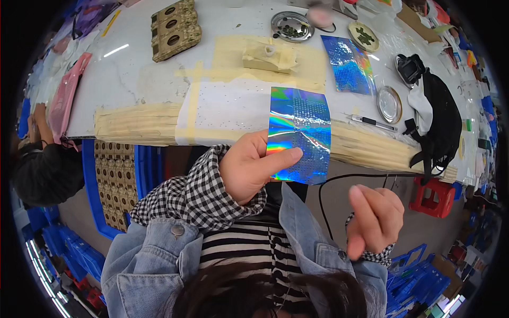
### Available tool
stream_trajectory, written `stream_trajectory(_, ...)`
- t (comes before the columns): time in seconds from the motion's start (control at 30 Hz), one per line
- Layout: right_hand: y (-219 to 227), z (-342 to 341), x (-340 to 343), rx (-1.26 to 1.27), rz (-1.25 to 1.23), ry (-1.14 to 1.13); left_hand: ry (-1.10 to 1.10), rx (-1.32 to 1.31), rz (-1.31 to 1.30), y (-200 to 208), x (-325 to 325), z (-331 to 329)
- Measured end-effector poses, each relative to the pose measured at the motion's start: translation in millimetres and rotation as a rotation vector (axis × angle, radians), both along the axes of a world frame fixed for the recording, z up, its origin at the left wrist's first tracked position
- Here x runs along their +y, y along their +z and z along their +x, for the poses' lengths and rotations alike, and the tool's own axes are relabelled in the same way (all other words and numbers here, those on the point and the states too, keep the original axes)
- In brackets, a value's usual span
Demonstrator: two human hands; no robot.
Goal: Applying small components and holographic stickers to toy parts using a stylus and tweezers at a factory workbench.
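Note:
My left hand (249, 167) is closed on a shiny blue, rainbow-tinted holographic sheet (305, 119) with rows of small raised dots, the thumb lying across its face. The sheet is held up over the table's front edge. My right hand (377, 218) is raised off to the right below the table edge, thumb and forefinger apart, with nothing visible between them. Behind the sheet lies a white paper (220, 108) scattered with tiny specks and bordered with yellowish tape. Just beyond the paper sits a small tape-covered block (270, 57) with a little white cup-like piece on top.
A similar holographic sheet (347, 66), a knife-like pen tool (374, 123), a round metal dish (389, 105) and a black bag (442, 116) lie right. Farther back are a metal plate (305, 35) with dark bits and a patterned block with holes (183, 29). Another person's hand (40, 114) is far left.

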State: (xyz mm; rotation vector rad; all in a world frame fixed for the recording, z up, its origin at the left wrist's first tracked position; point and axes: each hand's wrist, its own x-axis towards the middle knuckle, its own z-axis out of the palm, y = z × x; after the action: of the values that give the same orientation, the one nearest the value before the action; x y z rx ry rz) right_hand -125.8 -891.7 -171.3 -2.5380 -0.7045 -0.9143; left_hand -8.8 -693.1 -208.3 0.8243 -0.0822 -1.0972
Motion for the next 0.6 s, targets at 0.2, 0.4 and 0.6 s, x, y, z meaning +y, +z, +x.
stream_trajectory(0.2, 0, 15, 16, -0.032, 0.496, -0.071, 0.054, -0.163, 0.105, 15, 29, 2)
stream_trajectory(0.4, -1, 43, 57, 0.174, 0.792, 0.03, 0.214, -0.224, 0.126, 19, 59, 8)
stream_trajectory(0.6, -13, 56, 96, 0.477, 0.764, -0.033, 0.368, -0.243, 0.113, 8, 81, 18)
